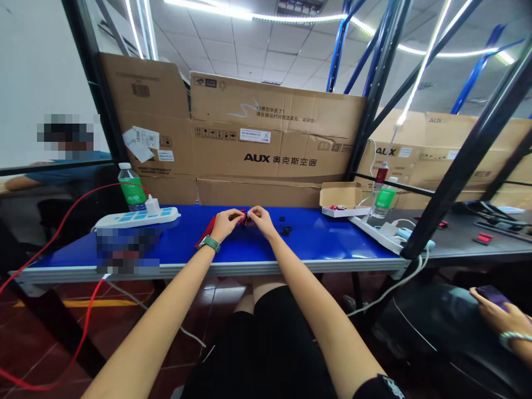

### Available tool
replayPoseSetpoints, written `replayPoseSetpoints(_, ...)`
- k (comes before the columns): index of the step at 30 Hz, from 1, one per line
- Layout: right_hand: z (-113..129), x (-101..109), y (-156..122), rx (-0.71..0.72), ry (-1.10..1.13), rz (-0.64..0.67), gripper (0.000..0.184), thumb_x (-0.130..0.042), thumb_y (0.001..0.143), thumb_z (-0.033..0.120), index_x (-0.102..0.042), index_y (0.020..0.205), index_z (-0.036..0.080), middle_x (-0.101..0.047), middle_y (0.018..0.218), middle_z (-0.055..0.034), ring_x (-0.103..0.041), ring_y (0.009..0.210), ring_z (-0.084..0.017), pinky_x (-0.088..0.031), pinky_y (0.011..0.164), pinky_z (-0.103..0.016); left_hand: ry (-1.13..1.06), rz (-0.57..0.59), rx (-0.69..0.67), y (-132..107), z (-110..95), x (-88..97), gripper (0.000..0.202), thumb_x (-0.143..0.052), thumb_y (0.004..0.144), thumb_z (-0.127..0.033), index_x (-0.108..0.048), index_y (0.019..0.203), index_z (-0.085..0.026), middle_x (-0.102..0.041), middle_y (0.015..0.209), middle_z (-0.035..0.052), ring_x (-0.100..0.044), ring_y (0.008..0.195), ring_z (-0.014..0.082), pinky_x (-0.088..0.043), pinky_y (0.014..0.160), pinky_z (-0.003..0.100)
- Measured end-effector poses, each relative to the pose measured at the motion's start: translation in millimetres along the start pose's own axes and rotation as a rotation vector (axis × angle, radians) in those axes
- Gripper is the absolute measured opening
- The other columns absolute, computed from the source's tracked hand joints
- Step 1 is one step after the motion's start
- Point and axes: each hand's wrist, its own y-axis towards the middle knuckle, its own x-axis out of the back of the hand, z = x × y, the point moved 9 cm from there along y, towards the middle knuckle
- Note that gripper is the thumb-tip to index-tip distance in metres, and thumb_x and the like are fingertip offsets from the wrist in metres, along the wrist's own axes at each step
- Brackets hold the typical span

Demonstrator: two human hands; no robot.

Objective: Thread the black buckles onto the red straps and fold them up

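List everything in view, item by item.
AUX cardboard boxes: several, brown, behind the bench and to its right
workbench: 1, blue, in front of the person
power strips: 2, white, at the bench's left and right ends
water bottles: 2, green-labelled, beside the power strips
small open carton: 1, brown and white, back right of the bench
black rings: several, black, right of the hands
red strap: 1, red, under the left hand
red cable: 1, red, hanging off the bench's left side
co-worker's hand: 1, holding a phone, far right
wristwatch: 1, green, on the left wrist
left hand: 1, at bench centre, fingers on a small red item
right hand: 1, beside the left, fingers on the same item
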Motion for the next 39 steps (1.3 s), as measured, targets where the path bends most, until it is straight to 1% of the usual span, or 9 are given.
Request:
replayPoseSetpoints(6,3,-13,-7,-0.047,0.048,0.061,0.047,-0.078,0.071,0.06,-0.058,0.088,0.021,-0.066,0.077,0.0012,-0.066,0.072,-0.017,-0.058,0.067,-0.03,0.221,-0.018,-0.159,1,-14,-0.4,0.013,-0.055,0.09,-0.023,-0.067,0.088,-0.019,-0.071,0.089,0.0073,-0.065,0.081,0.021,-0.051,0.079,0.033)
replayPoseSetpoints(10,3,-23,-11,-0.084,0.167,0.116,0.052,-0.085,0.065,0.056,-0.057,0.094,0.022,-0.068,0.08,0.0014,-0.066,0.074,-0.015,-0.056,0.066,-0.026,0.267,0.005,-0.226,1,-21,-7.1,0.014,-0.046,0.094,-0.02,-0.059,0.087,-0.019,-0.064,0.087,0.0065,-0.059,0.08,0.0204,-0.047,0.076,0.032)
replayPoseSetpoints(13,1,-24,-10,-0.089,0.216,0.118,0.052,-0.087,0.064,0.052,-0.055,0.094,0.023,-0.067,0.077,0.0026,-0.064,0.069,-0.013,-0.053,0.063,-0.024,0.264,-0.001,-0.225,1,-24,-7.0,0.013,-0.046,0.094,-0.019,-0.055,0.085,-0.02,-0.061,0.085,0.0051,-0.057,0.079,0.0194,-0.045,0.074,0.031)
replayPoseSetpoints(19,0,-7,-5,-0.05,0.166,0.009,0.046,-0.08,0.071,0.055,-0.056,0.093,0.022,-0.066,0.072,0.003,-0.062,0.062,-0.013,-0.048,0.056,-0.022,0.208,-0.156,-0.174,3,-18,14.0,0.012,-0.044,0.096,-0.018,-0.053,0.09,-0.02,-0.058,0.083,0.0034,-0.056,0.072,0.0177,-0.047,0.071,0.031)
replayPoseSetpoints(25,-1,-4,-5,-0.073,0.216,-0.015,0.049,-0.078,0.074,0.058,-0.05,0.097,0.025,-0.067,0.078,0.0028,-0.067,0.063,-0.015,-0.057,0.061,-0.03,0.268,-0.272,-0.203,0,-21,23.9,0.005,-0.055,0.094,-0.024,-0.057,0.096,-0.02,-0.061,0.095,0.0072,-0.06,0.086,0.0208,-0.05,0.082,0.034)
replayPoseSetpoints(29,-2,0,-5,-0.077,0.198,-0.061,0.047,-0.076,0.076,0.057,-0.049,0.096,0.025,-0.067,0.08,0.0033,-0.067,0.062,-0.014,-0.058,0.062,-0.031,0.242,-0.209,-0.183,-1,-27,17.4,0.012,-0.063,0.091,-0.031,-0.06,0.097,-0.021,-0.066,0.095,0.0059,-0.064,0.081,0.0191,-0.051,0.074,0.031)
replayPoseSetpoints(32,0,-3,-5,-0.068,0.193,-0.014,0.046,-0.076,0.076,0.057,-0.053,0.097,0.024,-0.068,0.079,0.0028,-0.067,0.061,-0.014,-0.058,0.063,-0.031,0.236,-0.2,-0.153,-1,-26,17.0,0.02,-0.072,0.085,-0.032,-0.062,0.097,-0.02,-0.069,0.092,0.0044,-0.064,0.076,0.018,-0.05,0.071,0.03)
replayPoseSetpoints(36,1,-13,-7,-0.071,0.169,0.077,0.046,-0.079,0.074,0.054,-0.062,0.102,0.021,-0.071,0.084,-0.0002,-0.068,0.063,-0.016,-0.055,0.061,-0.029,0.24,-0.23,-0.141,0,-23,22.8,0.011,-0.069,0.086,-0.03,-0.063,0.084,-0.021,-0.069,0.083,0.0025,-0.064,0.075,0.0178,-0.05,0.074,0.03)
replayPoseSetpoints(39,2,-18,-9,-0.089,0.132,0.122,0.046,-0.08,0.073,0.052,-0.067,0.104,0.02,-0.072,0.086,-0.0019,-0.068,0.064,-0.015,-0.053,0.061,-0.026,0.253,-0.253,-0.142,-1,-23,27.3,0.009,-0.067,0.086,-0.028,-0.064,0.081,-0.021,-0.07,0.083,0.0031,-0.064,0.077,0.0186,-0.05,0.077,0.031)
